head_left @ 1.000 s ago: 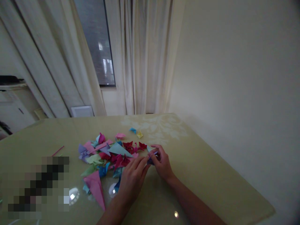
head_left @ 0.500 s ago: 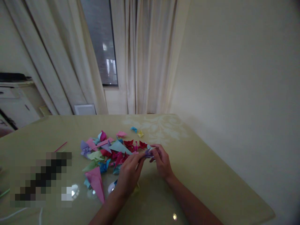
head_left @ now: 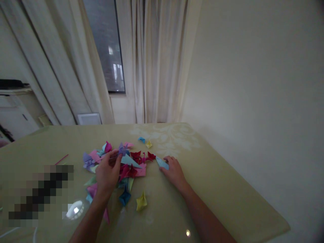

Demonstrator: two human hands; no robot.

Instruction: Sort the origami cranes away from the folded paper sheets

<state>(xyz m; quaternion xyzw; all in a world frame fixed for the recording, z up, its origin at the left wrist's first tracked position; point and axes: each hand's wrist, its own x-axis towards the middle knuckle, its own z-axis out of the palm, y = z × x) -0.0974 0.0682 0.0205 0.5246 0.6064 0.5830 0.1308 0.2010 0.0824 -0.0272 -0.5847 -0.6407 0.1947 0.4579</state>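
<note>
Over the pile of folded paper pieces, my left hand (head_left: 108, 173) pinches a purple origami piece (head_left: 123, 149) between thumb and fingers. My right hand (head_left: 175, 172) rests at the right end of the pile, thumb and fingers closed on a light blue folded paper (head_left: 161, 163). Red origami pieces (head_left: 151, 156) lie just left of that paper. A larger pale blue folded paper (head_left: 130, 161) is in the pile between my hands. Nearer to me are a dark blue origami piece (head_left: 125, 197) and a yellow origami piece (head_left: 142, 201). My left forearm partly covers a pink folded paper (head_left: 106, 215).
A small blue piece (head_left: 141, 139) and a small yellow piece (head_left: 149, 144) lie beyond the pile. A thin pink stick (head_left: 61, 159) lies to the left, near a pixelated patch. The table (head_left: 215, 175) meets a wall on the right; curtains (head_left: 164, 67) hang behind.
My hands have come apart. The left has moved left over the pile with the purple origami piece; the right has lowered onto the light blue folded paper. The view has shifted slightly.
</note>
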